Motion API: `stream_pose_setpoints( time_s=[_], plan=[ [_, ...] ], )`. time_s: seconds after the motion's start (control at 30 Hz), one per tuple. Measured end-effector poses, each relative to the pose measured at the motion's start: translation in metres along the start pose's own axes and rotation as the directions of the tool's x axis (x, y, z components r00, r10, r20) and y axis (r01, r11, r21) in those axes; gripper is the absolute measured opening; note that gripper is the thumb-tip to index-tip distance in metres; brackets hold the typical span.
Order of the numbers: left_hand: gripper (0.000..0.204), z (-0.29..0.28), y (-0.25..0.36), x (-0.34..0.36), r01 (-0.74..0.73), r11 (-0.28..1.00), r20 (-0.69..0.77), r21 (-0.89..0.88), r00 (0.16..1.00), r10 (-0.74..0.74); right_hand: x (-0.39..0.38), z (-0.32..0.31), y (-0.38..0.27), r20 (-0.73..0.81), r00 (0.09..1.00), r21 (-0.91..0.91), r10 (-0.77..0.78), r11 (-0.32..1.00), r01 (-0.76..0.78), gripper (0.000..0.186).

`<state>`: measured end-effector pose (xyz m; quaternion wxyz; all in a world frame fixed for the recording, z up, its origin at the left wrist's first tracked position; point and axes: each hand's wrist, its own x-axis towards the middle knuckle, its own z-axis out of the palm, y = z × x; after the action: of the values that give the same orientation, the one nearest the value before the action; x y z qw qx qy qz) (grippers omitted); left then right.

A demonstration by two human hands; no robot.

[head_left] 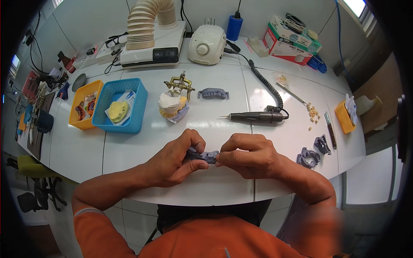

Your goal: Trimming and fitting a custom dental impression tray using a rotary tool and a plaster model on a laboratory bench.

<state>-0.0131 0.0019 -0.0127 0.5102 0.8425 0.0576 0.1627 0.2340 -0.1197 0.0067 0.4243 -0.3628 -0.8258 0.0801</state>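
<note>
Close to the table's front edge, a small grey-purple dental model (202,156) is held between both hands. My left hand (178,159) is closed on its left end, the thumb along the near side and the fingers over the far side. My right hand (249,155) pinches at its right end with thumb and forefinger; whether a small piece sits in that pinch is hidden. Beyond the hands stands a brass articulator (180,84) with a white and yellow plaster cast (172,105). A similar grey dental model (213,93) lies to its right.
A black handpiece (256,116) with a coiled cord lies right of centre. Loose tooth-like pieces (313,112), a knife (330,131) and grey model parts (308,158) lie at right. Blue basket (140,109) and orange basket (79,122) stand left; a control box (207,45) stands behind.
</note>
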Motion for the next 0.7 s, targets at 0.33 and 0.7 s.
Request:
stream_pose_setpoints(
  time_s=[0.33, 0.7],
  plan=[
    [0.038, -0.0016, -0.0012, 0.001, -0.015, 1.0, -0.054, 0.014, 0.998, 0.016, -0.0046, 0.0012, -0.0025, 0.026, 0.979, 0.001, 0.202, 0.979, -0.202, 0.033],
    [0.033, -0.0028, 0.0037, 0.0032, 0.032, 0.999, -0.073, 0.006, 0.997, -0.032, -0.0054, -0.0008, -0.0022, 0.048, 0.97, -0.015, 0.239, 0.971, -0.239, 0.031]
  ],
)
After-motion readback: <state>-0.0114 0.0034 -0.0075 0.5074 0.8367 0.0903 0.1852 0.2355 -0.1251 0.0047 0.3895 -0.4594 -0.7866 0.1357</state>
